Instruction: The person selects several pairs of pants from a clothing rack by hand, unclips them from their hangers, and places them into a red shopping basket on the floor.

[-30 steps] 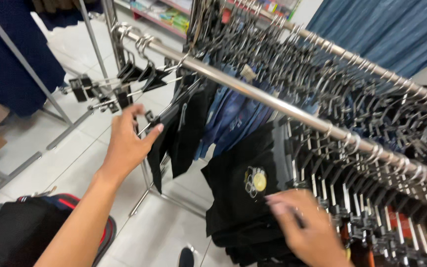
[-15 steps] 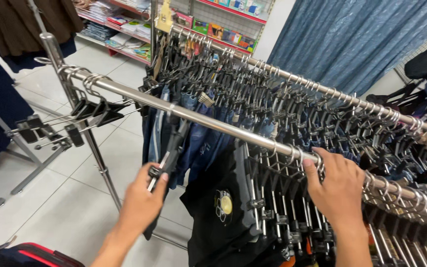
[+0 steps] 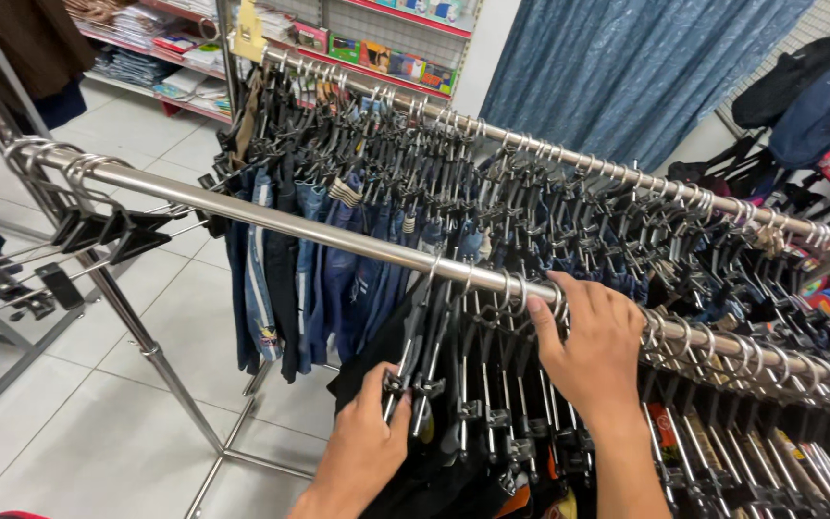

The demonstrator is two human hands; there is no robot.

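Observation:
A long chrome clothes rail [image 3: 271, 219] crosses the view from upper left to lower right, packed with black clip hangers and dark garments on its right half. My left hand [image 3: 365, 444] grips a black clip hanger [image 3: 413, 384] carrying a dark garment, just below the rail. My right hand [image 3: 593, 348] rests on the rail among the hanger hooks [image 3: 511, 288], fingers curled over the bar. Several empty black clip hangers [image 3: 107, 233] hang at the rail's left end.
A second rail [image 3: 569, 159] behind holds jeans [image 3: 280, 269] and dark clothes. Blue curtain [image 3: 626, 67] at the back, shelves with goods [image 3: 376, 48] to its left, bags [image 3: 818, 106] at far right. White tiled floor [image 3: 78, 423] lies below; the rack's steel legs [image 3: 165, 384] stand on it.
My left hand has moved right with the hanger and its dark garment, closing up to the packed hangers. My right hand stays on the rail. The view has shifted right.

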